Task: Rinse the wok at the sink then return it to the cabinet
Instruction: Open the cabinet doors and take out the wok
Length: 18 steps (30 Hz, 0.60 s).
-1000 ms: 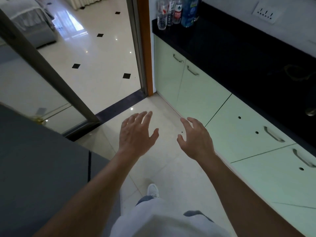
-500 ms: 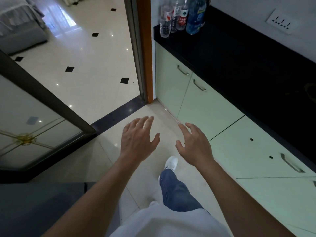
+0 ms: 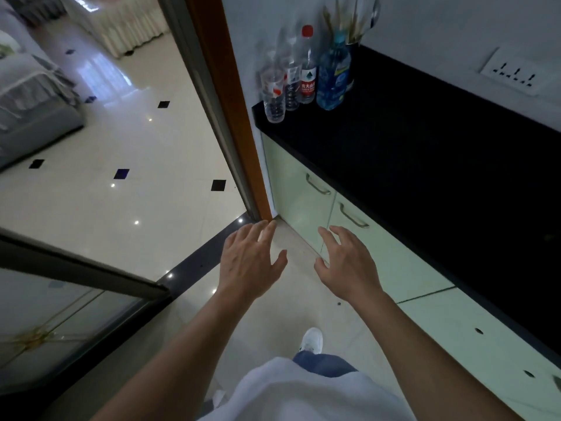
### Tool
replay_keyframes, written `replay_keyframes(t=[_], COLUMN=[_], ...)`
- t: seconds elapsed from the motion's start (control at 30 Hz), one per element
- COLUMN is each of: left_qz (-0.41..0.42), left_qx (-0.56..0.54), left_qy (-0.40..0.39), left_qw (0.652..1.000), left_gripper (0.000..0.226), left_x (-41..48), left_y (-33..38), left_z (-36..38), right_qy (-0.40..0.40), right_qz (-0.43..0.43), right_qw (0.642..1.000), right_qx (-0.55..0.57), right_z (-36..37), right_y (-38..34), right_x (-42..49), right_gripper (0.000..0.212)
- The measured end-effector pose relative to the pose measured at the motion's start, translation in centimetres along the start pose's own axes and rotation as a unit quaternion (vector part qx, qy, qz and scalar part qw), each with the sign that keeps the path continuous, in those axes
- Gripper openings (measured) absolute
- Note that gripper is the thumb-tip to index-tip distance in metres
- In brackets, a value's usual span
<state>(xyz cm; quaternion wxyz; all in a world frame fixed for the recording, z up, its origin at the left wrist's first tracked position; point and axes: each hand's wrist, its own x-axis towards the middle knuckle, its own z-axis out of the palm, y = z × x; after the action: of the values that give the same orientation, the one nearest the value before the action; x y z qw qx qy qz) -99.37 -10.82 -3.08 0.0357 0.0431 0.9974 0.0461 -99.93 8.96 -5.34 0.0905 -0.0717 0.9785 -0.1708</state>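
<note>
Neither a wok nor a sink is in view. My left hand (image 3: 250, 262) and my right hand (image 3: 349, 262) are stretched out in front of me above the floor, fingers spread and relaxed, holding nothing. Pale green cabinet doors (image 3: 299, 197) with metal handles run under a black countertop (image 3: 425, 165) on my right. All the doors are closed. My right hand hovers just in front of the second door (image 3: 391, 259), apart from it.
Several bottles (image 3: 303, 77) and a utensil holder (image 3: 353, 41) stand at the counter's far end beside an orange door frame (image 3: 230, 117). A glass sliding door (image 3: 60, 302) is at my left. Beyond the doorway lies a glossy tiled floor (image 3: 121, 165).
I have walked forward along the cabinets toward the doorway; the bottles and the end cabinet doors are closer. Both hands stay open and held out in front.
</note>
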Motion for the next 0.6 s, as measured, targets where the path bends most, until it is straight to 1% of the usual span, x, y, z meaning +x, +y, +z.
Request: replay_keyframes(t=[0.13,0.37,0.5,0.6], left_qz=[0.026,0.07,0.109,0.154], left_qx=[-0.006,-0.015,-0.019,-0.023], left_qy=[-0.006,-0.042,-0.061,-0.07], left_qw=[1.0,0.997,0.992,0.985], left_gripper=[0.067,0.069,0.067,0.062], left_x=[5.2,12.0,15.6,18.2], left_y=[1.5,2.3,2.5,2.3], left_z=[-0.3,0.7,1.8,2.4], right_qy=[0.004,-0.006,-0.009,-0.013], right_qz=[0.032,0.095,0.148,0.197], right_qw=[0.999,0.995,0.988,0.979], right_qx=[0.005,0.036,0.044,0.041], right_z=[-1.3,-1.8,-1.2,-0.9], right_y=[2.6,5.3,6.3,6.6], right_x=[4.4,8.1,9.4,10.1], right_gripper=[0.063,0.063,0.063,0.063])
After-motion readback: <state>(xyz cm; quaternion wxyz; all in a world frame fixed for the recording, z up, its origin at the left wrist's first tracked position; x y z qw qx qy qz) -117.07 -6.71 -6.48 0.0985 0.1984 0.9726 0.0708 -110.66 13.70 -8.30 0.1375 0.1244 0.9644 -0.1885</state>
